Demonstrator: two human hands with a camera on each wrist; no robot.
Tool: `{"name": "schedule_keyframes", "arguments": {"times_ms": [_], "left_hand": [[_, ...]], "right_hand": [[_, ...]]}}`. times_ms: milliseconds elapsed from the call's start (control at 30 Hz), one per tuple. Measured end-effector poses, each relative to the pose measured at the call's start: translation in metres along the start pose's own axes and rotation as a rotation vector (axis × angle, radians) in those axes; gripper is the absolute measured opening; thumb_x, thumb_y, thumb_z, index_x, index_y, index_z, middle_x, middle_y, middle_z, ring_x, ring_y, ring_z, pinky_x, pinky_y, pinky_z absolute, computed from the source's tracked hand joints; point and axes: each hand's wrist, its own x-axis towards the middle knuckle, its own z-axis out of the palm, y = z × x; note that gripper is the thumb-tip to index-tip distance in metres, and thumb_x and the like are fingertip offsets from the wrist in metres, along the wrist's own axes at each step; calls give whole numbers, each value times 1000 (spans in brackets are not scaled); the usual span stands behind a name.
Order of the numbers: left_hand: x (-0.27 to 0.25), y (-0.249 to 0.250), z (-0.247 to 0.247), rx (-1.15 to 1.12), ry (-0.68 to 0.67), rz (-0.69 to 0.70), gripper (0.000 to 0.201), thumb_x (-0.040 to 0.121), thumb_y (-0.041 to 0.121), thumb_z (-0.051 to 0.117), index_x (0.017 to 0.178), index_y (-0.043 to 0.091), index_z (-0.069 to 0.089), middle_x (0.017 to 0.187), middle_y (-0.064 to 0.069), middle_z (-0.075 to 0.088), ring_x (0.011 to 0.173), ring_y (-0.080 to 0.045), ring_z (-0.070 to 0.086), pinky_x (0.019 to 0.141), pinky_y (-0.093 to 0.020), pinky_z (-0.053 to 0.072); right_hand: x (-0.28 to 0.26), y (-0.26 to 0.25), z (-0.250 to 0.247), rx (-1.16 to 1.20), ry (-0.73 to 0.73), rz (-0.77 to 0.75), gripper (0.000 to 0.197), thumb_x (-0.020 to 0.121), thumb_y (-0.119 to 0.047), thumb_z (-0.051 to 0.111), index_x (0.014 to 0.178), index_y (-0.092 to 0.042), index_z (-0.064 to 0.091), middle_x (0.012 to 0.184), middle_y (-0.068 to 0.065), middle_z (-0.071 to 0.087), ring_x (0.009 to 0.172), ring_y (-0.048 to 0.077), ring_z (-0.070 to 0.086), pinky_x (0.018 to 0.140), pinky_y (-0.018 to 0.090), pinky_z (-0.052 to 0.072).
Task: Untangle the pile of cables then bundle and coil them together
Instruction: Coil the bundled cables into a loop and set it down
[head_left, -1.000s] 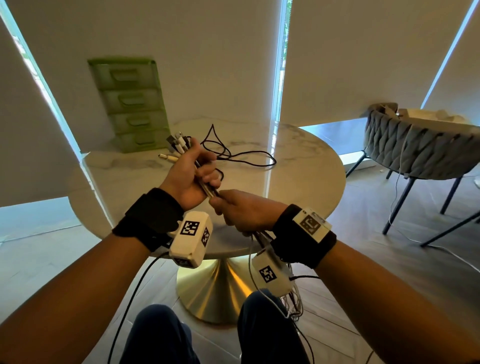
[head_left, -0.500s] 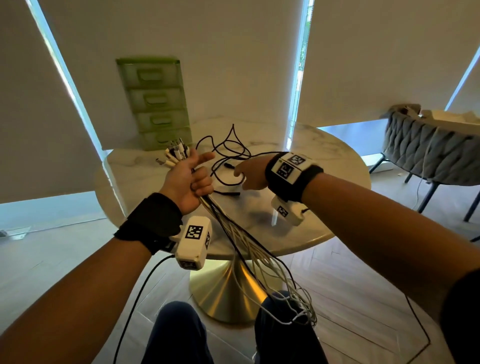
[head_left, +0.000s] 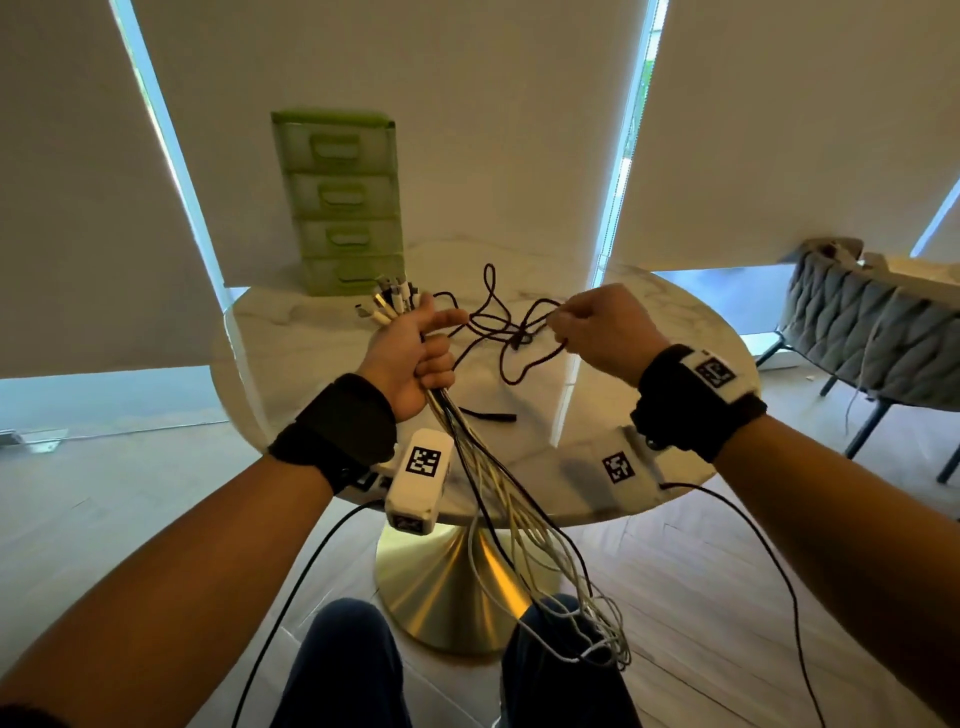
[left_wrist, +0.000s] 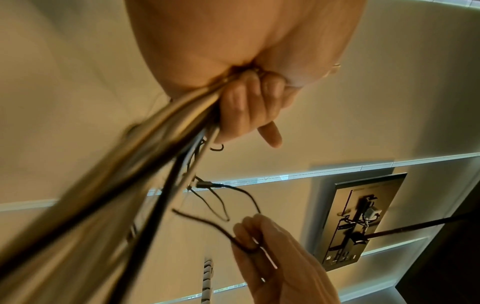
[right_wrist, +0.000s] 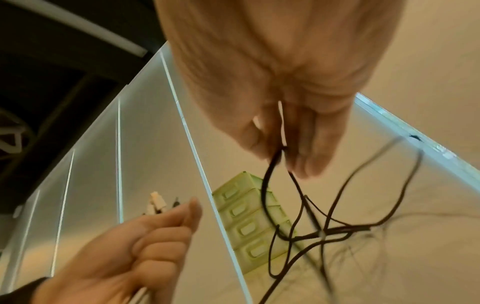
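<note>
Left hand (head_left: 410, 358) is clenching the gathered bundle of cables (head_left: 498, 499) just below the connector ends (head_left: 387, 301), which are fanning out above the fist; the loose lengths are trailing off the round table (head_left: 649, 467) toward the lap. Right hand (head_left: 597, 332) is pinching a loop of the one dark cable (head_left: 498, 332) that is tangling in mid-air between the two hands, over the tabletop. One end (head_left: 493, 417) of it is lying on the marble.

Step in hand, as judged: freeing this last dark cable before adding it to the bundle.

- Keep the left fist firm so the connectors are staying level.
- Feed the free end back through the crossing rather than pulling the loop, which likely tightens a knot.
- The crossing point is blurring in the wrist views; it may be a true knot or only overlap.

Green drawer unit (head_left: 343, 202) is standing at the table's far edge, clear of the work.
</note>
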Motion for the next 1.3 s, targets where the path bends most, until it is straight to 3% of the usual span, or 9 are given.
{"name": "schedule_keyframes", "arguments": {"times_ms": [67,167,300,567,733,833,967,1133,1300], "left_hand": [[4,-2,3,23,26,-11,40,102,40,36,92,9,60,41,8,21,33,-5,17,32,-18,15],[7,-6,7,42,30,-31,30,103,28,38,97,8,59,42,9,23,33,-4,19,32,-18,17],[7,-8,9,-63,-12,-62,34,103,30,38,95,6,61,44,8,28,32,-3,19,31,-17,16],[6,-7,6,-65,-37,8,29,101,32,42,92,13,62,68,3,55,34,-2,25,32,-16,22],[1,-6,14,54,-32,77,28,102,31,42,94,11,60,68,3,54,36,-3,25,34,-16,22],[-4,-5,20,98,-64,95,26,101,32,44,96,13,62,64,3,53,37,-3,25,34,-16,23],[-9,-5,23,104,-98,105,24,101,31,44,93,15,60,67,0,53,37,-3,27,35,-16,23],[-13,-3,19,51,-202,58,22,99,27,44,90,14,59,66,-1,54,37,-5,29,37,-17,24],[-16,-3,24,105,-242,58,18,91,7,42,78,15,51,57,3,45,37,-4,26,39,-17,20]], "right_hand": [[-13,-3,0,225,58,-55,10,91,-11,60,87,-13,69,87,6,69,80,22,67,82,39,57],[-33,-13,6,481,-95,-89,18,91,-2,61,88,-18,53,91,11,67,76,25,70,73,38,60],[-52,-21,16,374,-232,-197,23,90,-1,61,95,-21,52,95,3,71,77,12,70,68,22,57],[-48,-15,23,58,-527,-196,10,90,-18,65,99,-22,65,94,-4,70,87,10,66,83,24,51],[-35,-32,21,331,-361,-52,29,97,-39,49,119,-20,55,108,5,65,99,19,65,87,34,55],[-27,-41,25,474,-168,-63,33,99,-32,48,129,-18,54,106,5,67,95,16,67,80,30,57],[-24,-47,30,502,-12,-209,20,96,-14,56,111,-9,67,90,-2,69,79,3,66,74,18,54],[-23,-47,26,548,-19,-214,19,95,-9,56,109,-10,69,101,4,70,96,14,67,86,29,55],[-29,-50,22,648,-94,-251,24,95,-3,54,115,-8,65,106,8,67,89,24,68,75,27,58]]}}
